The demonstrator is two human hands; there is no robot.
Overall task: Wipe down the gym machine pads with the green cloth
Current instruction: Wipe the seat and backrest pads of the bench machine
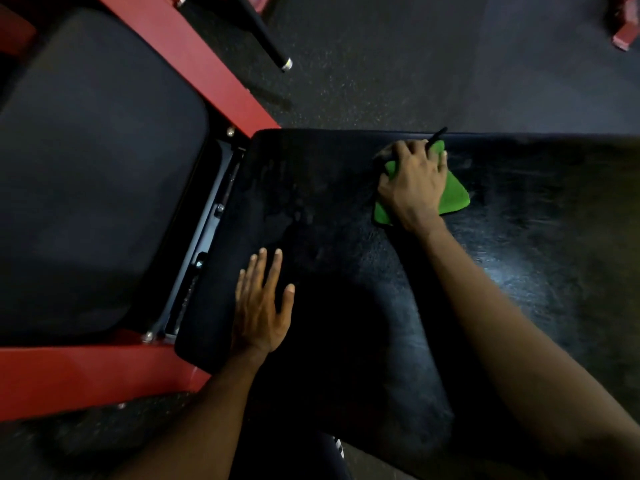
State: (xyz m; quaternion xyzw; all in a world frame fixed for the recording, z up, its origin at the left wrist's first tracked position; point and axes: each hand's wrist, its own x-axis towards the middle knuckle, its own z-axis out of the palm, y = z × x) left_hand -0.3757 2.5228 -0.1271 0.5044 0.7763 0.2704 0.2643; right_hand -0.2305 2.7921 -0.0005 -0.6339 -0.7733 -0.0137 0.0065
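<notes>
A long black bench pad (pixel 519 271) fills the middle and right of the head view, with a damp sheen on its right part. My right hand (pixel 414 183) presses the green cloth (pixel 453 195) flat on the pad near its far edge; the cloth shows on both sides of the hand, and a thin black strap sticks out by the fingers. My left hand (pixel 261 306) lies flat on the pad's near left corner, fingers spread, holding nothing. A second black pad (pixel 90 168) sits to the left, set in the red frame.
The red steel frame (pixel 194 60) runs diagonally at the top left and along the bottom left (pixel 69 379). A black handle with a metal tip (pixel 277 53) hangs over the dark rubber floor (pixel 415 64). Bolts and a rail fill the gap between the pads (pixel 207 244).
</notes>
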